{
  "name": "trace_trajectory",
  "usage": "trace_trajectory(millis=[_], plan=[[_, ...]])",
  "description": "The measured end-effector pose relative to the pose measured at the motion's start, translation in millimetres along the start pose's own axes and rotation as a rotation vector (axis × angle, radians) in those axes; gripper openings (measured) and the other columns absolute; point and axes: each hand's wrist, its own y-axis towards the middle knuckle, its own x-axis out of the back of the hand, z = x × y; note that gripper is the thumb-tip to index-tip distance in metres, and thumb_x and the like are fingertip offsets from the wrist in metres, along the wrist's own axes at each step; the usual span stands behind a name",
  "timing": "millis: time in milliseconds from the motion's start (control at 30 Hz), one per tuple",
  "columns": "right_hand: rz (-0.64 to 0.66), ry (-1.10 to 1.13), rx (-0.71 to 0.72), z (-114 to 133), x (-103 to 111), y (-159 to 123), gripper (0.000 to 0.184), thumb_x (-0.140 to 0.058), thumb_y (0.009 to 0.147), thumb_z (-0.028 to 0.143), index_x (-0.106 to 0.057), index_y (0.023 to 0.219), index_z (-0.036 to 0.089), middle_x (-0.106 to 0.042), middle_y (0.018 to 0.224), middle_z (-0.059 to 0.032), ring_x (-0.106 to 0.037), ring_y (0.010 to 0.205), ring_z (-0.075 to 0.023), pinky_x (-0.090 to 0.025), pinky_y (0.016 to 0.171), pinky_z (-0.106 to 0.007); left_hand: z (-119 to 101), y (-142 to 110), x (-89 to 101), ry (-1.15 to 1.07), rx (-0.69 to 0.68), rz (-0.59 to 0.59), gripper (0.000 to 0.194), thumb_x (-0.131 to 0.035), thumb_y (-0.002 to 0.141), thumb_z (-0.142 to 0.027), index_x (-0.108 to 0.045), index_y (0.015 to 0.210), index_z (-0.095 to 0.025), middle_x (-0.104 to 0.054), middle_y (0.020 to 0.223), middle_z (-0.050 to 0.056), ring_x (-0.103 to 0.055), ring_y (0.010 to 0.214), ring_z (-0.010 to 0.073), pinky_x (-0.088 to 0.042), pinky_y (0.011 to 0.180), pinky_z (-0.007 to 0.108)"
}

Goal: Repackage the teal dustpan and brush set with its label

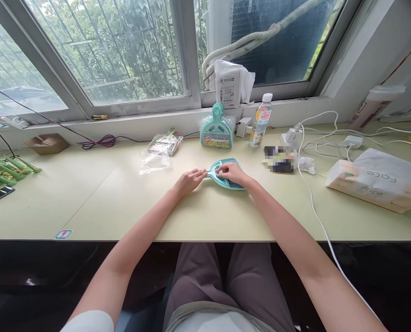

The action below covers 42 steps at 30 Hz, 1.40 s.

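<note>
Mauve-trousered legs [199,272] sit below the front edge of the pale yellow worktop [122,216], where a turquoise plastic dustpan [226,183] lies flat, apparently steadied by the left hand [190,181] at its handle and the right hand [233,172] on top, though whether either hand's fingers clamp it I cannot tell.

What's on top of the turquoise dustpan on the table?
The right hand is on the middle of the turquoise dustpan, and the left hand touches its handle end. Dark bluish stripes show beside the right hand; what lies directly beneath that hand is covered.
</note>
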Motion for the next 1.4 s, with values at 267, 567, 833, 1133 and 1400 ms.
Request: trace_trajectory(millis=[267, 567, 833, 1133, 1400], plan=[[0.065, 0.044, -0.002, -1.2, 5.4, -1.4, 0.025, -0.070, 0.066, 0.032, -0.075, 0.086, 0.017, -0.053, 0.061, 0.0034, -0.045, 0.059, -0.0106, -0.033, 0.058, -0.024, -4.3, -0.3, -0.6, 0.005, 0.015, 0.015, 0.030, -0.034, 0.096, -0.019, -0.062, 0.108, -0.018, -0.069, 0.104, 0.009, -0.063, 0.090, 0.0170, -0.053, 0.076, 0.030], [0.106, -0.039, 0.063, 2.6, 6.7, -2.5, 0.032, -0.065, 0.072, 0.032, -0.072, 0.099, 0.016, -0.054, 0.069, 0.0013, -0.046, 0.065, -0.0120, -0.036, 0.063, -0.025, -1.0, 0.3, -0.6, -0.029, 0.073, -0.005, 0.029, -0.037, 0.094, -0.017, -0.062, 0.108, -0.019, -0.068, 0.103, 0.008, -0.061, 0.091, 0.0177, -0.052, 0.076, 0.030], [0.345, 0.147, 0.121, 6.7, 28.7, -11.1, 0.056, -0.070, 0.070, 0.033, -0.059, 0.125, 0.026, -0.056, 0.116, -0.0059, -0.053, 0.097, -0.0185, -0.044, 0.086, -0.030, 19.2, -5.0, -1.7, -0.024, 0.271, -0.128, 0.031, -0.039, 0.093, -0.015, -0.066, 0.107, -0.023, -0.068, 0.109, 0.005, -0.061, 0.099, 0.0204, -0.053, 0.079, 0.035], [0.339, 0.216, 0.116, -4.3, 26.5, -7.6, 0.053, -0.072, 0.069, 0.025, -0.061, 0.121, 0.022, -0.057, 0.125, -0.0063, -0.053, 0.107, -0.0217, -0.041, 0.096, -0.036, 25.0, -7.5, -1.2, -0.028, 0.281, -0.175, 0.036, -0.037, 0.091, -0.008, -0.065, 0.107, -0.023, -0.068, 0.111, 0.004, -0.060, 0.105, 0.0198, -0.050, 0.092, 0.039], [0.214, 0.219, 0.152, 8.5, 5.1, -8.9, 0.058, -0.072, 0.069, 0.030, -0.056, 0.125, 0.023, -0.052, 0.115, -0.0074, -0.054, 0.098, -0.0191, -0.046, 0.090, -0.035, 24.8, -4.4, 4.7, -0.224, 0.600, -0.514, 0.031, -0.050, 0.091, -0.033, -0.054, 0.121, -0.025, -0.048, 0.134, 0.009, -0.046, 0.124, 0.0264, -0.053, 0.087, 0.042]])
